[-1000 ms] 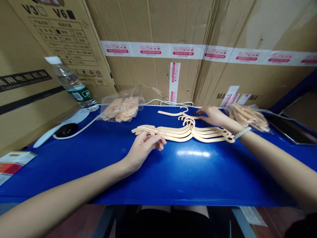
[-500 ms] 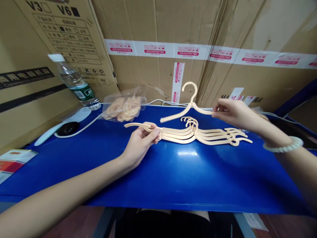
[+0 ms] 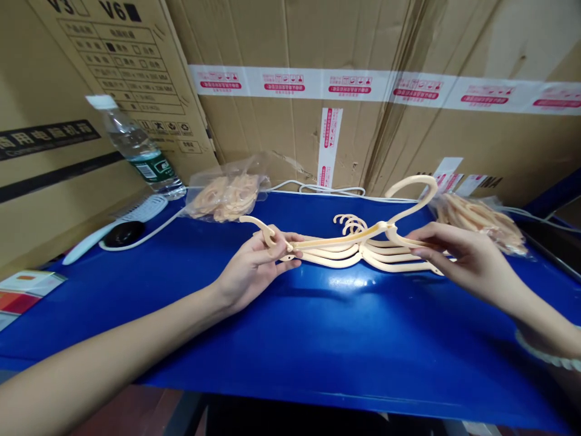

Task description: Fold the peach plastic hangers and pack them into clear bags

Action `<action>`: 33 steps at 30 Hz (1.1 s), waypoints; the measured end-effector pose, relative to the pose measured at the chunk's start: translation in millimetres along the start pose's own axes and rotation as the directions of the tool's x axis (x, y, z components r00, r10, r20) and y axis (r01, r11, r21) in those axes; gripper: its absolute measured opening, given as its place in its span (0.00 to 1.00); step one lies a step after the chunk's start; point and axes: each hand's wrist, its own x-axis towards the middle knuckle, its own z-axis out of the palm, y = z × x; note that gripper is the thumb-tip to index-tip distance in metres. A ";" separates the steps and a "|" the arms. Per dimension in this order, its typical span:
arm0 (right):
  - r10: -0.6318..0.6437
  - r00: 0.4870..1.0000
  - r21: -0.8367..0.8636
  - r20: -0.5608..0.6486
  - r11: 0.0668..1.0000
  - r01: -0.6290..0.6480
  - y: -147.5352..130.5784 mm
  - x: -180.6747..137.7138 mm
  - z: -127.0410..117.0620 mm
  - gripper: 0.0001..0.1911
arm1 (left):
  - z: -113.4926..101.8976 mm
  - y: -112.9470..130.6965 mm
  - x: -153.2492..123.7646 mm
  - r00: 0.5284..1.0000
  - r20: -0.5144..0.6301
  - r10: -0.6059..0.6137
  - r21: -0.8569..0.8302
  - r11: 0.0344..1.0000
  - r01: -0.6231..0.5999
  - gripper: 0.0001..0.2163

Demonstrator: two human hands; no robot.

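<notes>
A cream plastic clothes hanger (image 3: 345, 237) is held up between my two hands, its large hook pointing up and to the right. My right hand (image 3: 474, 257) pinches the hanger's right arm. Between thumb and fingers, my left hand (image 3: 249, 266) grips a small curved cream piece (image 3: 252, 221), whose lower end meets the tip of the hanger's left arm. Whether the two are locked together I cannot tell. Just behind and below lies a row of several like hangers (image 3: 333, 259) on the blue table (image 3: 290, 339), partly hidden by my hands.
A clear bag of curved cream pieces (image 3: 224, 198) lies back left, and a bag of hangers (image 3: 481, 221) back right. At left are a water bottle (image 3: 152, 166), a pale hairbrush (image 3: 113, 230) and a black mouse (image 3: 124, 235). Cardboard boxes (image 3: 290, 133) wall off the back.
My right hand has brought the hanger down and toward me, turning it so its left arm tip meets the piece in my left hand. My left hand has shifted slightly off the row.
</notes>
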 end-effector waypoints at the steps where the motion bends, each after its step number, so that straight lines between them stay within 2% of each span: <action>1: -0.002 1.000 0.006 0.012 1.000 0.002 0.9 -1.0 0.0 0.09 | 0.1 -0.1 0.1 1.000 0.011 -0.012 0.005 1.000 0.012 0.11; 6: -0.043 0.999 -0.021 0.009 0.999 0.043 3.3 -2.7 3.9 0.06 | -0.6 -4.2 -1.1 0.998 0.016 -0.061 0.000 0.998 0.061 0.11; 10: -0.084 0.996 -0.024 -0.016 0.996 0.083 -1.6 -1.9 10.4 0.04 | -0.7 -6.8 -2.8 0.998 -0.033 -0.057 -0.002 0.998 0.057 0.09; 14: -0.129 0.991 -0.039 -0.042 0.991 0.128 -6.5 -2.9 15.3 0.06 | -1.1 -6.6 -3.3 0.996 -0.087 -0.015 -0.002 1.000 0.015 0.08; 23: -0.099 0.994 -0.097 -0.054 0.991 0.094 3.5 -3.5 14.3 0.07 | -1.4 -5.3 -3.4 0.996 -0.086 -0.031 -0.055 0.998 0.026 0.07; 33: -0.198 0.976 -0.146 -0.086 0.972 0.184 -1.9 -4.8 16.8 0.13 | -2.2 -6.5 -3.4 0.996 -0.090 0.010 0.014 1.000 -0.009 0.08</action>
